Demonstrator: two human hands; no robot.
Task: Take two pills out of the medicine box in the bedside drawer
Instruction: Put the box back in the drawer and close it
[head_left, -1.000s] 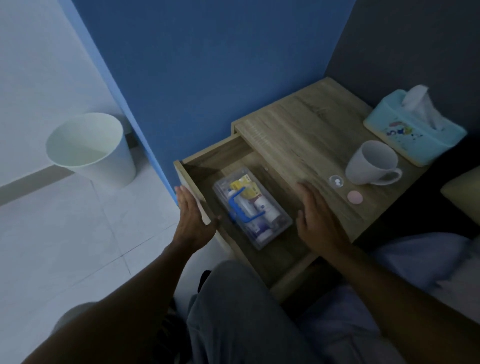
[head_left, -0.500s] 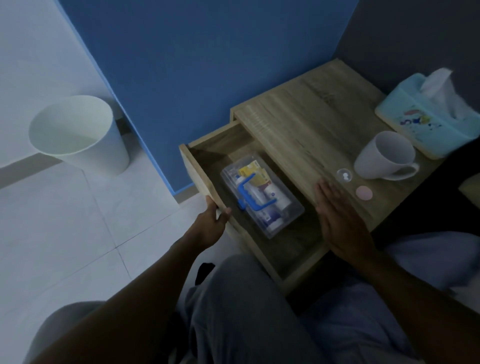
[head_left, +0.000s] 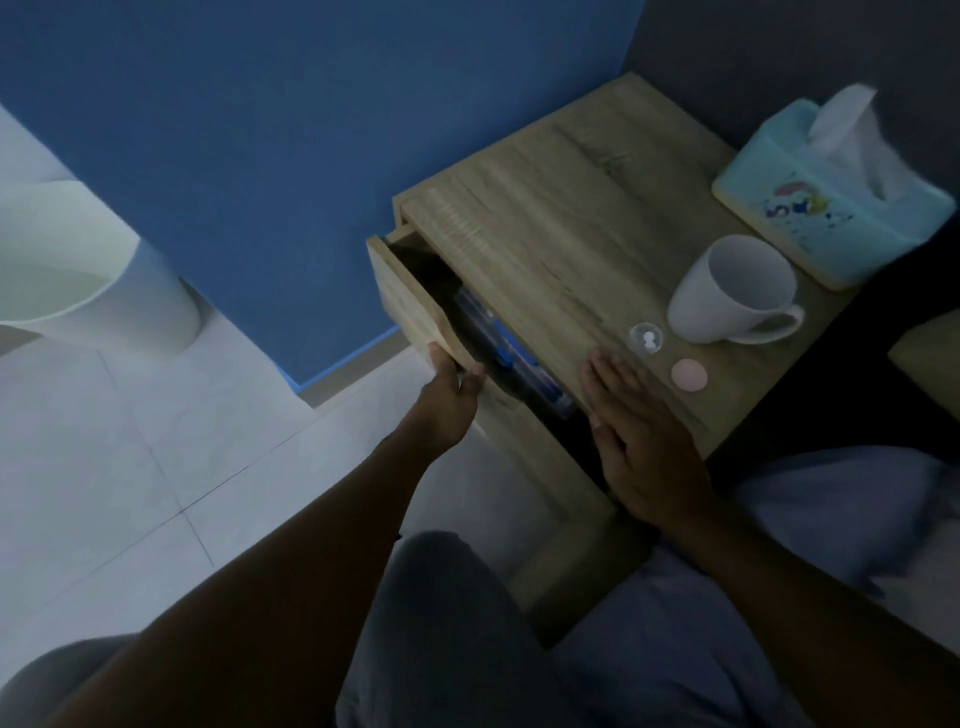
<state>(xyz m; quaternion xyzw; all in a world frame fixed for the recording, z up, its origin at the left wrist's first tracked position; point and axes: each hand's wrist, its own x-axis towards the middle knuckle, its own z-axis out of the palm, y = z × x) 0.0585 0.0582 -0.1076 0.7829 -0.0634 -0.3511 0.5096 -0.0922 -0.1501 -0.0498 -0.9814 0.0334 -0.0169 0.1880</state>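
Drawer's almost shut now

The drawer (head_left: 415, 301) is way further in than a second ago, so only a sliver of the medicine box (head_left: 511, 358) shows in the gap. Left hand (head_left: 449, 400) has slid along the front panel and now grips its edge instead of lying flat.
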